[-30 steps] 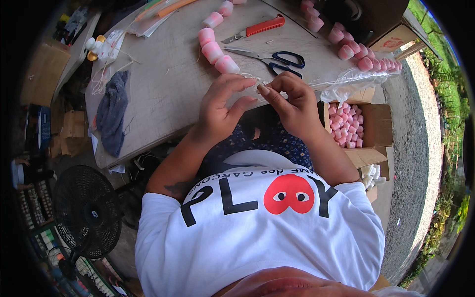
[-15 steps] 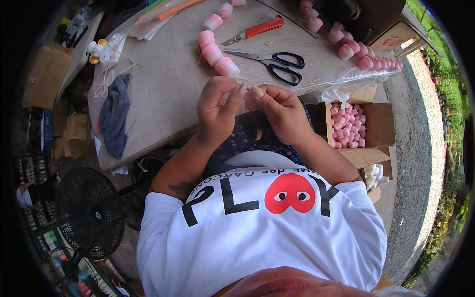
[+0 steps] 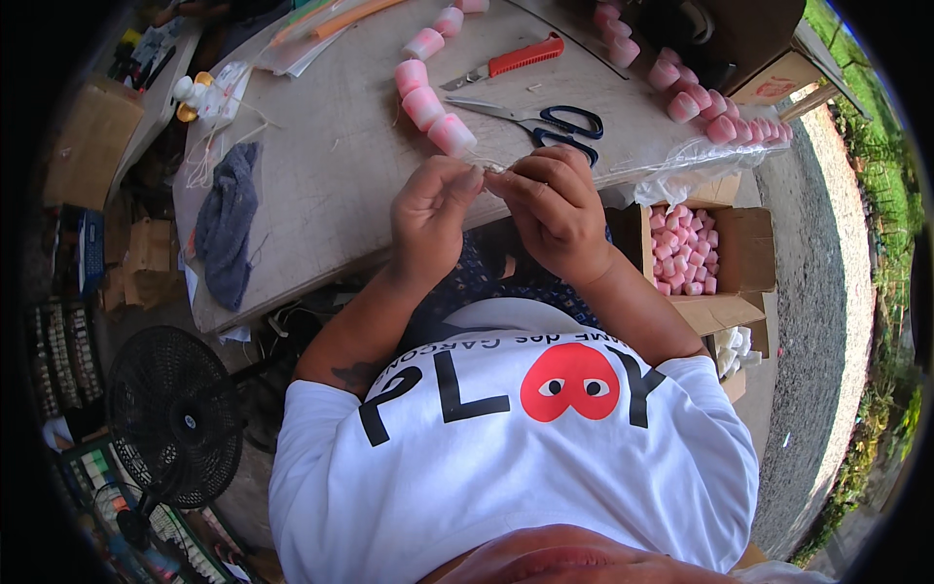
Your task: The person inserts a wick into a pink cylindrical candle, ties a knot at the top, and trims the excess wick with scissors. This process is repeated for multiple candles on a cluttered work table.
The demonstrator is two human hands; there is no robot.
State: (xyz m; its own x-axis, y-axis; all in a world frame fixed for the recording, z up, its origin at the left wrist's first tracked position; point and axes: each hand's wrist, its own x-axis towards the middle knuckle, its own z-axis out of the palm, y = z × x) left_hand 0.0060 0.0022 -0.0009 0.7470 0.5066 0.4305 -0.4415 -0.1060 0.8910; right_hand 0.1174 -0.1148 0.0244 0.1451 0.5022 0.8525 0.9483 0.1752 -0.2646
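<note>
Thread (image 3: 494,169), thin and pale, ran pinched between the left hand (image 3: 435,219) and right hand (image 3: 555,209) at the table (image 3: 321,165) edge. Both hands were clenched on it, a string of pink cups (image 3: 428,97) just beyond.

A grey cloth (image 3: 228,234) hangs over the left edge of the worn table (image 3: 321,185). Far on the table lie black-handled scissors (image 3: 555,127) and, just beyond them, a red-handled cutter (image 3: 506,63). At the right, below the table's edge, an open cardboard box (image 3: 739,263) holds small pink pieces. A black fan (image 3: 173,419) stands on the floor, near left.
</note>
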